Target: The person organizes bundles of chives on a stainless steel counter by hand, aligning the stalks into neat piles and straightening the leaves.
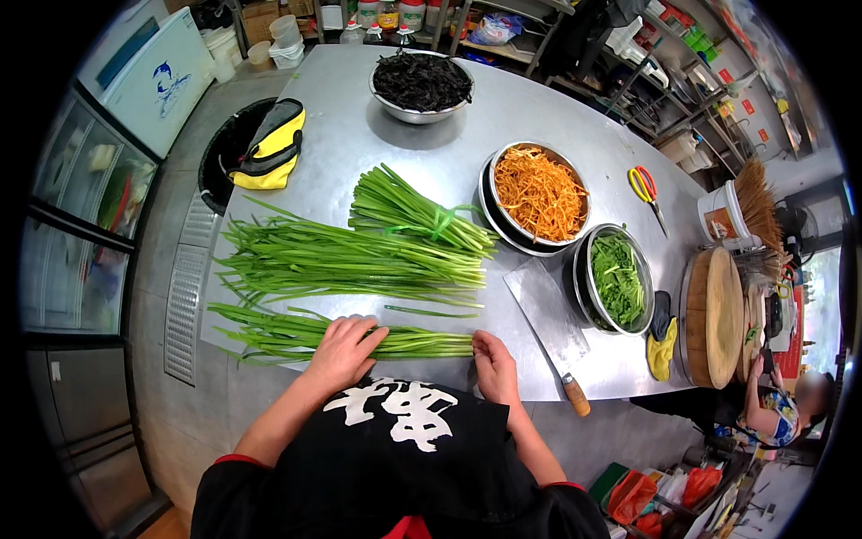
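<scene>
A loose bundle of garlic chives (411,342) lies along the table's near edge, its pale stem ends to the right. My left hand (347,350) is wrapped over the middle of it. At the stem ends rests my right hand (493,362), its curled fingers against them; whether they pinch any stems is hidden. One stray chive (431,312) lies just beyond. Past that spreads a larger loose pile of chives (357,259), and behind it a bunch of chives (397,199) bound with a green tie (441,219). A cleaver (549,310) lies right of my right hand, handle towards me.
On the steel table (323,141) stand bowls of dark shreds (423,82), orange shreds (541,194) and cut greens (616,277). Scissors (648,192), gloves (662,343), a yellow-grey cloth item (273,148) and a round chopping block (714,316) are around. A person (768,411) sits at right.
</scene>
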`<state>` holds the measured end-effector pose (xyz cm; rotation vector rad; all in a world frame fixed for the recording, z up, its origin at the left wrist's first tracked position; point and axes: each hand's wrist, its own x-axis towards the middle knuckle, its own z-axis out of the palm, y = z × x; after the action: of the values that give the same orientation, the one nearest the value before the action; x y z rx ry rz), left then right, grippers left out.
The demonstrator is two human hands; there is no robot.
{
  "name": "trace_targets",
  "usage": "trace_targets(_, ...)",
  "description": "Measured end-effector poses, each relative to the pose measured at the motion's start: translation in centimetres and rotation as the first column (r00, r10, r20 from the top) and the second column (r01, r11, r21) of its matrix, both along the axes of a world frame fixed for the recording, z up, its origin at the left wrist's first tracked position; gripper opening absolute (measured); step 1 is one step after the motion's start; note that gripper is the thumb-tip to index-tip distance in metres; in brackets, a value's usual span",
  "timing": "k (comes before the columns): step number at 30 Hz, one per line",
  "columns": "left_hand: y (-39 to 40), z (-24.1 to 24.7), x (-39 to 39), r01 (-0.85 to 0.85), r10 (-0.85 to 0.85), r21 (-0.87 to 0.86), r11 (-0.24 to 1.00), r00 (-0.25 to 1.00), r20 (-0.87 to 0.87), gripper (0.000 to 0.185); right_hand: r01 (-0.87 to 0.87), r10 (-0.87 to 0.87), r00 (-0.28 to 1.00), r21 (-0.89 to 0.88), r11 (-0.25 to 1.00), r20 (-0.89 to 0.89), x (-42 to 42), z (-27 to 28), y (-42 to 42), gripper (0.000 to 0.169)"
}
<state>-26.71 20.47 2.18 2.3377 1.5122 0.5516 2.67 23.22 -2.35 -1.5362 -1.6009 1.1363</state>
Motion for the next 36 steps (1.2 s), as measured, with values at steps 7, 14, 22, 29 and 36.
trace_targets(7, -0.4, -1.6, -0.4, 0.039, -0.038, -0.049, 0.998, 0.999, 0.025, 0.039, -0.231, 0.186, 0.951, 0.170, 0.958, 0.248, 0.0, 2.0, 1.7, 0.031)
trace_targets(14, -0.1, -0.4, -0.7, 0.049, -0.043, -0.091, 0.995, 0.997, 0.071, 0.050, -0.325, 0.064, 0.885, 0.511, 0.796, 0.462, -2.5, 6.3, 8.2, 0.038)
trace_targets(22, 3.6, 0.6, -1.7, -0.102, 0.096, 0.068, 0.992, 0.991, 0.093, 0.056, -0.393, 0.194, 0.880, 0.435, 0.810, 0.434, -2.6, 3.9, 12.3, 0.032)
trace_targets(29, 7.2, -0.1, -1.9, -0.165, 0.159, 0.140, 0.976, 0.986, 0.055, 0.051, -0.070, 0.025, 0.972, -0.184, 0.980, -0.235, -2.6, 3.6, 13.1, 0.017)
trace_targets(36, 9.6, -0.8, -1.7, -0.176, 0.160, 0.215, 0.961, 0.983, 0.087, 0.034, -0.002, -0.148, 0.890, -0.328, 0.945, -0.432, -2.9, 3.6, 13.1, 0.020)
